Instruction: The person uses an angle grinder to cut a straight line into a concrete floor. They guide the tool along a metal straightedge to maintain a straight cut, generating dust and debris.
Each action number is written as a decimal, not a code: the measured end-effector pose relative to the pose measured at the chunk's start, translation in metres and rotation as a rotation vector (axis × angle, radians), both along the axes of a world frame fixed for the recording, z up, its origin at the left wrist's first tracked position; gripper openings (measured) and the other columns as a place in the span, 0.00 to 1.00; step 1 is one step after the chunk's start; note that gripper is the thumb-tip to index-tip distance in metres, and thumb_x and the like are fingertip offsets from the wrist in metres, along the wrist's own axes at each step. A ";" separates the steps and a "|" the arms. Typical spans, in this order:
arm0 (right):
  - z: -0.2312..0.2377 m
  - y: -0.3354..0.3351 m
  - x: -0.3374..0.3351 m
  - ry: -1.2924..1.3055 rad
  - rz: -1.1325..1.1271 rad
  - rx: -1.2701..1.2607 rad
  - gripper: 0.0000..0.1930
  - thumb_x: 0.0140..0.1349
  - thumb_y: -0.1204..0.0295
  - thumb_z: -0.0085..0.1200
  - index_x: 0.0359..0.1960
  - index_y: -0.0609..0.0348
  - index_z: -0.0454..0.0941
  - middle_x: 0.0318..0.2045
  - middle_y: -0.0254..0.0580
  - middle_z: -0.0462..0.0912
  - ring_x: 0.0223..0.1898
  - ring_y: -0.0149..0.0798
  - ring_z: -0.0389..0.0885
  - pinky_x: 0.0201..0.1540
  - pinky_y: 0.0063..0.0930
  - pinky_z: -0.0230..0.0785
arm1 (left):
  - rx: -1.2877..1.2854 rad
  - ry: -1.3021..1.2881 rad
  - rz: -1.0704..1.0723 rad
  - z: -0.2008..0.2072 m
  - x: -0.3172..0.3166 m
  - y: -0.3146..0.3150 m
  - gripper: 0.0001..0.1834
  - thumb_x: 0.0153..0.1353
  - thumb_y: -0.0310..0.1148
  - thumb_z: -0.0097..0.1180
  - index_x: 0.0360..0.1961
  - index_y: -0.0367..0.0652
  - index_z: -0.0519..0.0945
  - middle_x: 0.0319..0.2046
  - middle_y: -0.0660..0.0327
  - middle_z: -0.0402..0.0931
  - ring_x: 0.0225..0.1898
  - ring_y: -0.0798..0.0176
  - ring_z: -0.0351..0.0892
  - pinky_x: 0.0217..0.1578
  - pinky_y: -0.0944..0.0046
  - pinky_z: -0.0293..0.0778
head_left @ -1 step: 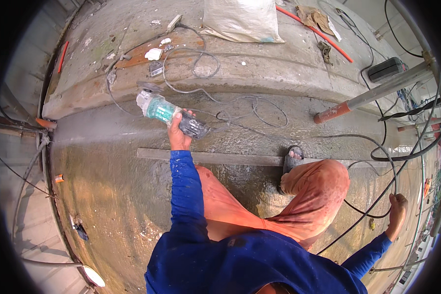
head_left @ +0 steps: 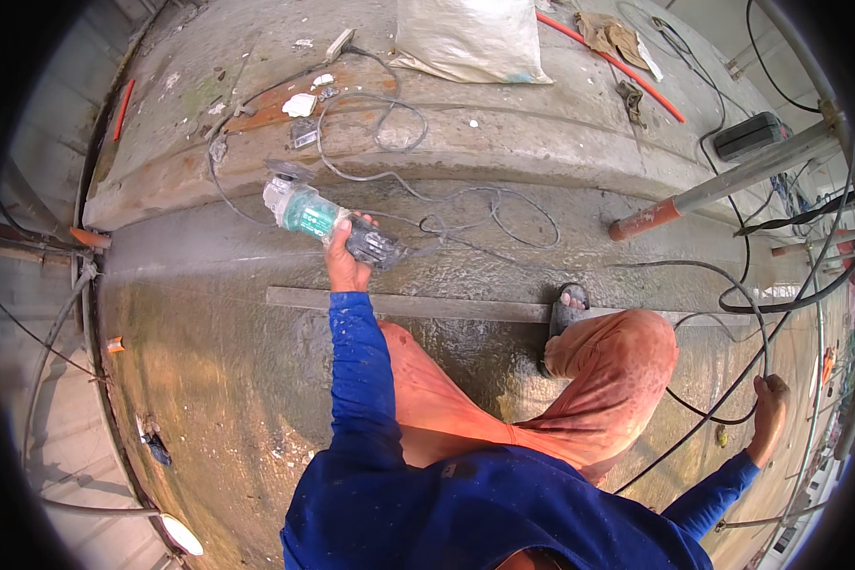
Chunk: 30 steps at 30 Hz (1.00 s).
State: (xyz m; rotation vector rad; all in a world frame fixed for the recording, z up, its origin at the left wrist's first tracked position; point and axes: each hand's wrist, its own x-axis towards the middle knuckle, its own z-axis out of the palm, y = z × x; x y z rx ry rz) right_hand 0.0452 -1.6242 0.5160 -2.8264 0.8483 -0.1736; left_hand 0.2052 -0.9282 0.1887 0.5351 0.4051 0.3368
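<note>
My left hand is wrapped around the body of an angle grinder, green with a grey head and a dark rear grip. Its disc end points away to the upper left, above the wet floor. Out to the right, my right hand is closed around a dark hose, which arches back toward the middle of the floor. A long flat metal bar lies across the wet concrete, and my sandalled foot rests at it.
A concrete step crosses the far side, bearing a white sack, rubble and an orange pipe. Grey cord lies looped beyond the bar. A metal pole slants in at right, near a black case. Metal panels stand at left.
</note>
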 end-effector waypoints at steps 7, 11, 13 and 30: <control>-0.008 0.032 0.021 -0.340 -0.030 0.528 0.08 0.63 0.68 0.54 0.30 0.58 0.73 0.20 0.26 0.66 0.21 0.22 0.62 0.26 0.20 0.55 | 0.048 -0.009 0.046 -0.005 -0.015 0.023 0.18 0.58 0.34 0.61 0.47 0.36 0.75 0.41 0.56 0.78 0.44 0.55 0.80 0.52 0.48 0.77; 0.000 0.037 0.030 -0.343 0.054 0.475 0.08 0.65 0.67 0.55 0.29 0.53 0.73 0.18 0.23 0.64 0.20 0.20 0.58 0.24 0.18 0.51 | 0.027 0.014 0.134 -0.006 -0.016 0.034 0.19 0.58 0.35 0.62 0.48 0.37 0.74 0.41 0.56 0.78 0.45 0.55 0.79 0.53 0.47 0.76; 0.000 0.037 0.033 -0.266 0.052 0.385 0.09 0.65 0.66 0.56 0.29 0.53 0.74 0.20 0.20 0.63 0.21 0.18 0.56 0.24 0.18 0.46 | 0.034 0.020 0.163 -0.002 -0.018 0.035 0.21 0.57 0.35 0.63 0.48 0.36 0.74 0.42 0.55 0.78 0.45 0.54 0.79 0.53 0.47 0.76; 0.180 0.097 0.074 -0.587 0.064 -0.877 0.11 0.59 0.61 0.61 0.34 0.56 0.83 0.29 0.46 0.79 0.37 0.48 0.77 0.39 0.39 0.67 | 0.099 -0.049 -0.100 -0.030 -0.003 0.035 0.22 0.62 0.43 0.60 0.49 0.38 0.76 0.44 0.57 0.79 0.47 0.57 0.77 0.51 0.54 0.74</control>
